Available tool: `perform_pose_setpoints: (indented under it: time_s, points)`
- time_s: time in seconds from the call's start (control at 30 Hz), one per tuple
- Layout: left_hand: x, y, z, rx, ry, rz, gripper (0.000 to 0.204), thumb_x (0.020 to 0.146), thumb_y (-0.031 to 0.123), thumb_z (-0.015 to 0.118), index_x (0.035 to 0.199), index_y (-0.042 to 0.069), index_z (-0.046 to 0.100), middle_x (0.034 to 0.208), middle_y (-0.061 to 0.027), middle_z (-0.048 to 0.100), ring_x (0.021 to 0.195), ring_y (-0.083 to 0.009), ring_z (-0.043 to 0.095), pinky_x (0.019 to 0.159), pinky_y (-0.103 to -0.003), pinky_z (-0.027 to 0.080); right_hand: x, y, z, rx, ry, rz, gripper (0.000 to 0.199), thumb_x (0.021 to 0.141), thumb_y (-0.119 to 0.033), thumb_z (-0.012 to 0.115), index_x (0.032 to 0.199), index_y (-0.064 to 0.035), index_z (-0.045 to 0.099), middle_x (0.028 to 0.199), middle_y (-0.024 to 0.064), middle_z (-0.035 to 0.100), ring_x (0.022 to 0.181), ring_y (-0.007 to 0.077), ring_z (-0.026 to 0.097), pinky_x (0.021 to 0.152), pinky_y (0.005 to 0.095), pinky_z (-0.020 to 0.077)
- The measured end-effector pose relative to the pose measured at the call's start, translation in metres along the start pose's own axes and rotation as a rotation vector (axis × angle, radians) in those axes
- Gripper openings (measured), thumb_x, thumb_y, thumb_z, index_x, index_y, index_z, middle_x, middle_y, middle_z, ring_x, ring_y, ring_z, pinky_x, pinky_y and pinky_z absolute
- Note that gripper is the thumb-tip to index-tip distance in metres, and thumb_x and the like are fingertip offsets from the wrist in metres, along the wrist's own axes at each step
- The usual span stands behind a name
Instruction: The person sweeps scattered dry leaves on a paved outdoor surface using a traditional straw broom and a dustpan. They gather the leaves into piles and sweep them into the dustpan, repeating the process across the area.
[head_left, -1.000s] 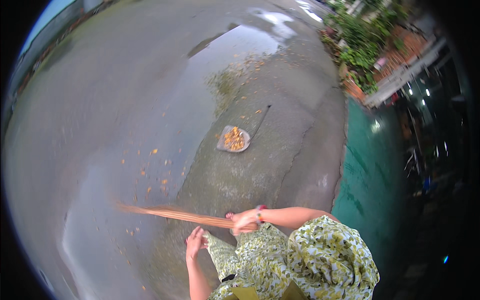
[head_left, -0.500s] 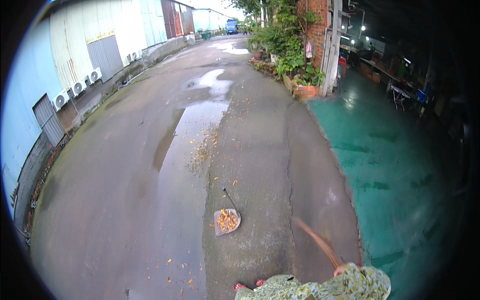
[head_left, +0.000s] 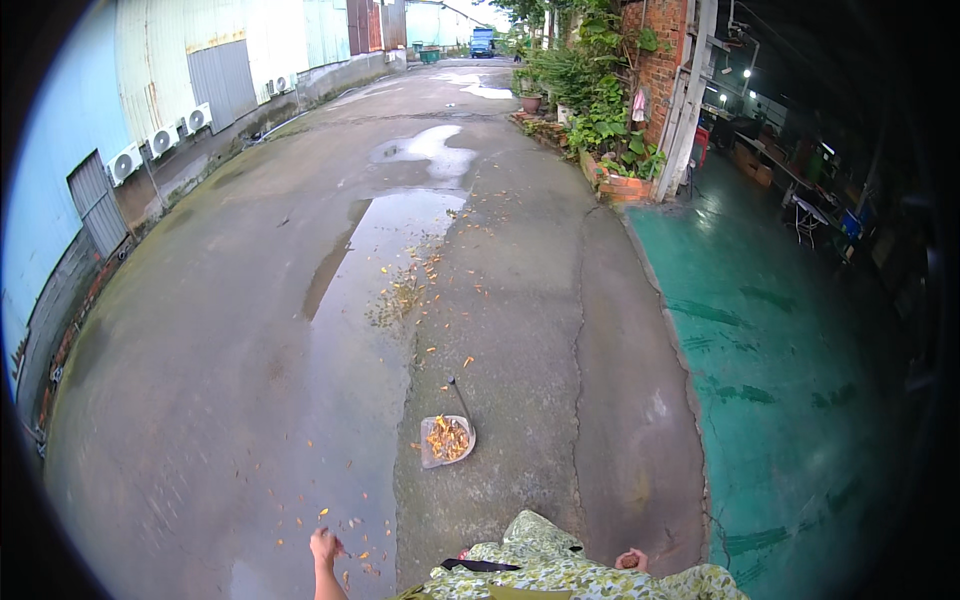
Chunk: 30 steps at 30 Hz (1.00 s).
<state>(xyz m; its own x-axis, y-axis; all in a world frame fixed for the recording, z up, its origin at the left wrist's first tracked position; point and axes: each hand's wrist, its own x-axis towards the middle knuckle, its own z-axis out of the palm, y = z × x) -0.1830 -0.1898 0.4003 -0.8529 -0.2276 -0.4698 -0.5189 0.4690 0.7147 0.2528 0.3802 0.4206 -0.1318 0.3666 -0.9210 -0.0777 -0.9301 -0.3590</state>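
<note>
My left hand (head_left: pixel 325 544) is low in the picture, above the wet ground with scattered leaves. Its fingers look curled; whether anything is in them is hard to make out. Close to my patterned green-and-white clothing (head_left: pixel 540 545), my right hand (head_left: pixel 637 560) is closed, with a small brownish patch showing at the fist that I cannot identify. Ahead of me, apart from both hands, a pale dustpan (head_left: pixel 430 457) stands on the concrete, its dark handle (head_left: pixel 461 398) sticking up. Yellow and brown leaves (head_left: pixel 449 437) lie heaped inside it.
A long puddle (head_left: pixel 385 260) runs ahead on the left, with loose leaves (head_left: pixel 410 290) along its edge. Air-conditioner units (head_left: pixel 162 140) line the left wall. A green floor (head_left: pixel 770 350) begins at right, beyond a brick planter (head_left: pixel 625 188). A blue truck (head_left: pixel 482 42) stands far off.
The brown broom beside my right hand has gone out of view. My left hand has come into view at lower left. My body has turned, and the right hand sits lower and further left.
</note>
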Motion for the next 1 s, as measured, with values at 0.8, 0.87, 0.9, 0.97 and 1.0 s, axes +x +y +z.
perform_pose_setpoints:
  time_s: [0.8,0.87,0.9,0.97,1.0]
  points:
    - [-0.071,0.498,0.439,0.065,-0.238,1.023,0.04,0.066,-0.017,0.046,0.087,0.007,0.07,0.078,-0.0078,0.067,0.078,-0.0243,0.061,0.077,-0.034,0.047,0.213,-0.303,0.243,0.863,-0.023,-0.344,0.029,0.08,-0.012,0.053,0.056,-0.0141,0.036,0.05,-0.0017,0.037,0.041,0.0124,0.038,0.04,0.0249,0.0317]
    - [-0.039,0.524,0.465,0.021,-0.141,1.015,0.038,0.066,-0.016,0.046,0.086,0.006,0.07,0.076,-0.0076,0.067,0.079,-0.0235,0.06,0.079,-0.034,0.046,0.195,-0.334,0.324,0.951,0.151,-0.321,0.027,0.077,-0.005,0.058,0.057,-0.0138,0.043,0.051,-0.0009,0.045,0.044,0.0128,0.047,0.043,0.0245,0.0405]
    - [-0.024,0.543,0.48,0.01,-0.14,0.97,0.037,0.066,-0.016,0.045,0.085,0.005,0.069,0.074,-0.0078,0.065,0.08,-0.0252,0.059,0.08,-0.035,0.045,0.215,-0.342,0.333,0.96,0.068,-0.318,0.025,0.076,-0.003,0.059,0.058,-0.0132,0.045,0.053,-0.0005,0.048,0.047,0.0135,0.05,0.045,0.0252,0.0436]
    - [0.021,0.584,0.51,0.041,-0.067,1.082,0.036,0.066,-0.016,0.045,0.085,0.005,0.067,0.075,-0.0083,0.063,0.082,-0.0269,0.058,0.08,-0.036,0.045,0.259,-0.358,0.354,0.954,-0.09,-0.294,0.021,0.074,0.0,0.062,0.061,-0.0122,0.05,0.058,0.0003,0.053,0.052,0.015,0.055,0.049,0.0267,0.0497]
    - [0.043,0.609,0.524,0.033,-0.058,1.104,0.036,0.066,-0.016,0.045,0.086,0.006,0.066,0.078,-0.0087,0.063,0.084,-0.0274,0.057,0.08,-0.036,0.045,0.27,-0.369,0.374,0.961,-0.103,-0.293,0.022,0.073,0.0,0.063,0.061,-0.012,0.05,0.057,0.0002,0.052,0.051,0.0147,0.054,0.049,0.0266,0.0496]
